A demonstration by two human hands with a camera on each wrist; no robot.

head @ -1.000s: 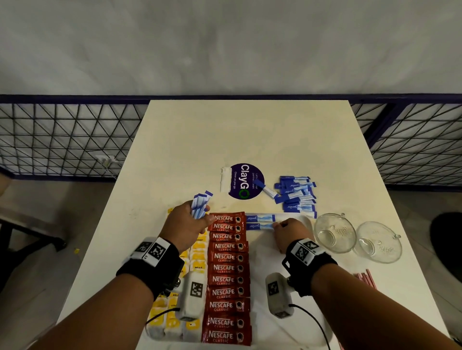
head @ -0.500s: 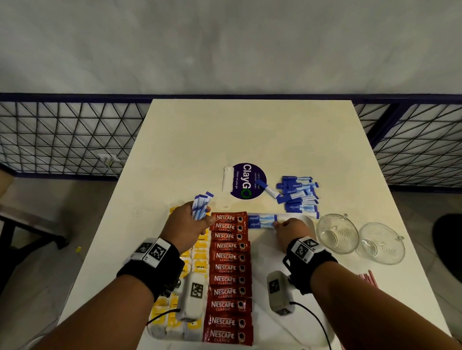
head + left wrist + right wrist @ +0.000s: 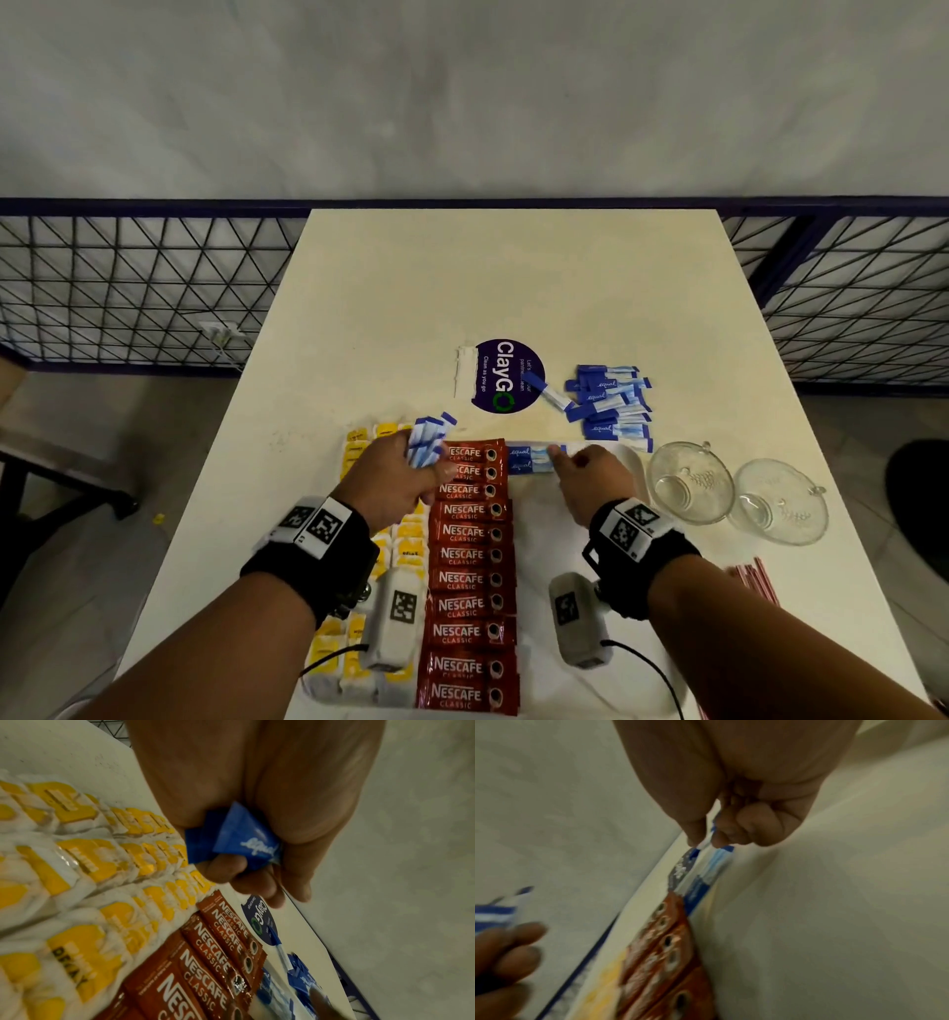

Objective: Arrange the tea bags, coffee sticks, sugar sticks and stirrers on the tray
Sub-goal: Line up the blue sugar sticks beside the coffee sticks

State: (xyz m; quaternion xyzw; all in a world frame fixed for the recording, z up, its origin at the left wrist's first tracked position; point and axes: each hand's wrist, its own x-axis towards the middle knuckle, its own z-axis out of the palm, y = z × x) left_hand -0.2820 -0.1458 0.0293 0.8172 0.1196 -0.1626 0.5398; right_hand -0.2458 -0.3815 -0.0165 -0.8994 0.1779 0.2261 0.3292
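Note:
A white tray [image 3: 634, 465] holds columns of yellow tea bags [image 3: 411, 545] and a column of red Nescafe coffee sticks [image 3: 470, 555]. My left hand [image 3: 395, 478] grips a bundle of blue sugar sticks [image 3: 429, 442] above the tray's far left; the same sugar bundle [image 3: 231, 839] shows in the left wrist view. My right hand [image 3: 590, 473] pinches the end of a blue sugar stick [image 3: 531, 452] at the tray's far edge, beside a second one [image 3: 529, 465]. The pinched sugar stick [image 3: 706, 841] shows between thumb and fingertip. More sugar sticks [image 3: 611, 406] lie piled on the table.
Two glass cups [image 3: 690, 485] [image 3: 778, 501] stand right of the tray. Red stirrers [image 3: 755, 583] lie at the near right. A round purple ClayGo sticker [image 3: 506, 375] is on the cream table [image 3: 513, 288]. Wire railings flank the table.
My right hand has shifted slightly left along the sugar stick at the tray's far edge. The left hand stays with its bundle.

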